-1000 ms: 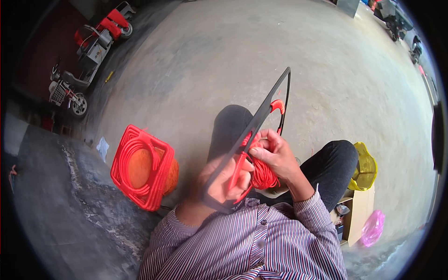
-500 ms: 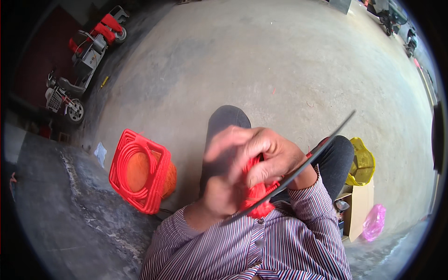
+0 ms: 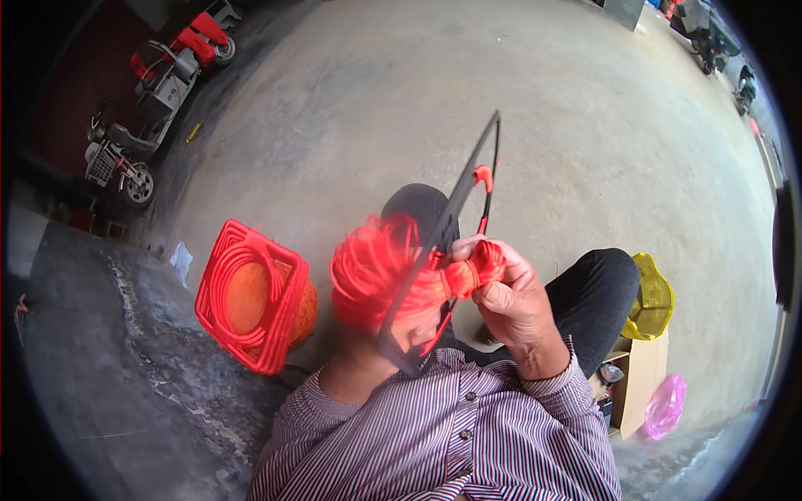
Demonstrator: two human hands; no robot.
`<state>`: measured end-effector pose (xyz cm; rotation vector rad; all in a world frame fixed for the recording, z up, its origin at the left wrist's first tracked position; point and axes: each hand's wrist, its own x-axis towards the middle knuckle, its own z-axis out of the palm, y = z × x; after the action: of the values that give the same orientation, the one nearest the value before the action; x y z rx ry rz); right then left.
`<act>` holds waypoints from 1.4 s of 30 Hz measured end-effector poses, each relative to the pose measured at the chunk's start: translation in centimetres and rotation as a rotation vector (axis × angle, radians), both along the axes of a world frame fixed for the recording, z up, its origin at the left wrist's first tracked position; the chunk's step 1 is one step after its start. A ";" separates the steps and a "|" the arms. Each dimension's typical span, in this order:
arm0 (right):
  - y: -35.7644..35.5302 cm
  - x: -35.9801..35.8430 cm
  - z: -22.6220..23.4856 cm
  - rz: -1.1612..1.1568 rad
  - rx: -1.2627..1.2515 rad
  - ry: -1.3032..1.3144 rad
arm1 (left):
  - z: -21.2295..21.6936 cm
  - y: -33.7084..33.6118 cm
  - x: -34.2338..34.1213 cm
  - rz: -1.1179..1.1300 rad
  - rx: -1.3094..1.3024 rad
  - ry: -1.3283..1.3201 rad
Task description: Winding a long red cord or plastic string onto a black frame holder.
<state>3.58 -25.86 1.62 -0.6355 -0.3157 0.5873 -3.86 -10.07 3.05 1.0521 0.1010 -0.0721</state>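
Single head-worn fisheye view, looking steeply down, close over lap, concrete floor (image 3: 585,150) beyond

Red crate (image 3: 251,296) blocks left; yellow container (image 3: 652,296) right; concrete floor (image 3: 585,150) ahead open.

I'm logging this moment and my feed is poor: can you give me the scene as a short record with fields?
setting: concrete floor, person seated
right hand: closed on a bundle of red cord against a thin dark frame
left hand: hidden behind a blurred red cord mass; grip cannot be told
frame: tilted, upper end away from the person
left of person: red square crate holding coiled red tubing
right of person: yellow container, pink bag
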 end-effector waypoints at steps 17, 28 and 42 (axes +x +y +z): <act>-2.0 2.8 -5.6 -0.464 -1.151 -1.130 | -1.0 3.0 0.3 -0.282 -0.401 0.028; 2.8 6.4 0.3 0.136 0.114 -0.157 | 0.5 -1.2 0.1 -0.405 -0.405 -0.030; -1.8 4.0 -2.7 0.124 -0.281 -0.262 | 0.3 0.6 -0.3 -0.024 -0.466 0.146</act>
<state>7.61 -27.63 -1.05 -0.9724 -0.5265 0.6748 -4.14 -9.43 3.38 0.5822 0.1931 -0.1853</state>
